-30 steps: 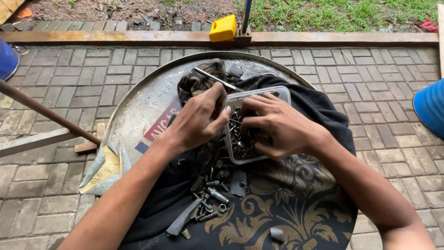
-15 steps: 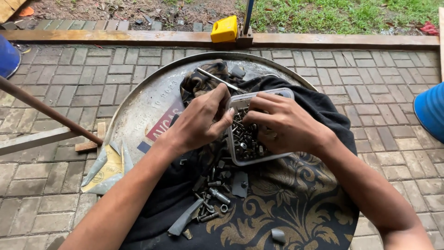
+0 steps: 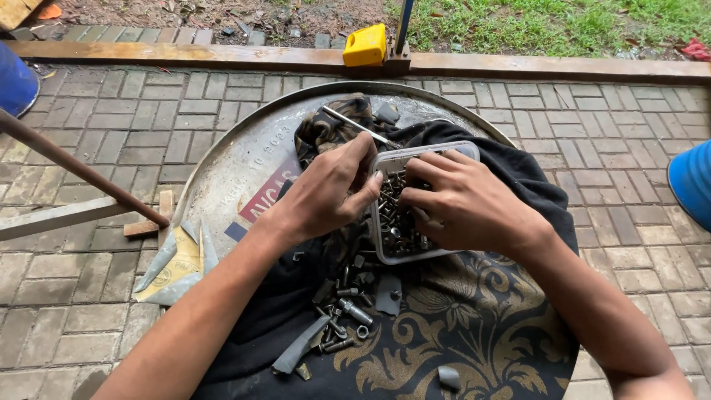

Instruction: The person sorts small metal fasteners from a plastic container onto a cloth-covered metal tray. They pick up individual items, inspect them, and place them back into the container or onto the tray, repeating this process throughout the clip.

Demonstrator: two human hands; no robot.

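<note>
Clear plastic rectangular tub (image 3: 385, 248) of steel bolts is sitting on the black gold-patterned cloth (image 3: 459, 333); the right hand (image 3: 466, 204) is gripping its rim, the left hand (image 3: 333, 194) pinching inside it, contents unclear.

Bolts (image 3: 400, 222) lie in a tub (image 3: 422, 152) on a cloth (image 3: 474, 326).

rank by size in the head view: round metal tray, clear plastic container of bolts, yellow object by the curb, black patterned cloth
1. round metal tray
2. black patterned cloth, nearly as large
3. clear plastic container of bolts
4. yellow object, though it lies farther off, so unsure
</note>
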